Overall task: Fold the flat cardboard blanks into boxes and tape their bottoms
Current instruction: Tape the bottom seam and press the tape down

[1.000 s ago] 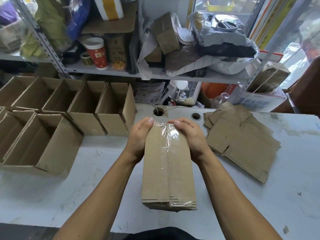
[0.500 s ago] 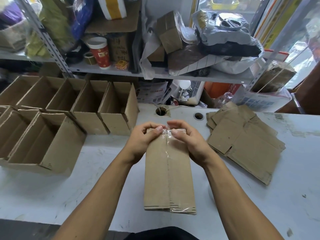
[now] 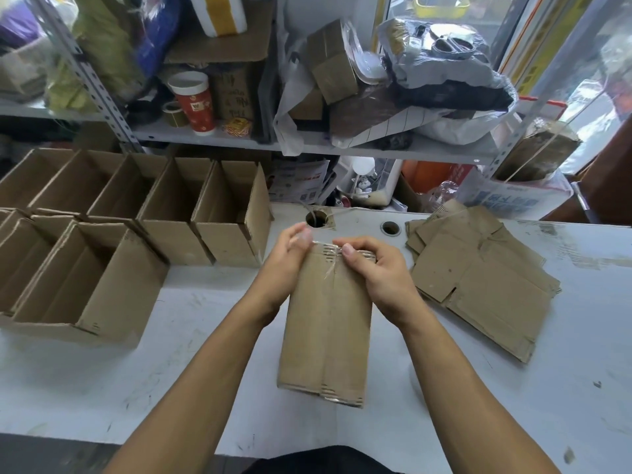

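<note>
Box (image 3: pixel 326 323) held bottom-up over white bench (image 3: pixel 191 340), centre. Left hand (image 3: pixel 285 268) and right hand (image 3: pixel 376 275) both curl round its far end, thumbs pressing clear tape (image 3: pixel 328 249). Flat blanks (image 3: pixel 478 285) lie right; finished boxes (image 3: pixel 143 217) left.

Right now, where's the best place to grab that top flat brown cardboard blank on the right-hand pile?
Probably the near right corner of the top flat brown cardboard blank, coming in from the right. That corner juts past the pile over the white table, so fingers could slide under it; elsewhere it lies flush on the blanks beneath.
</note>
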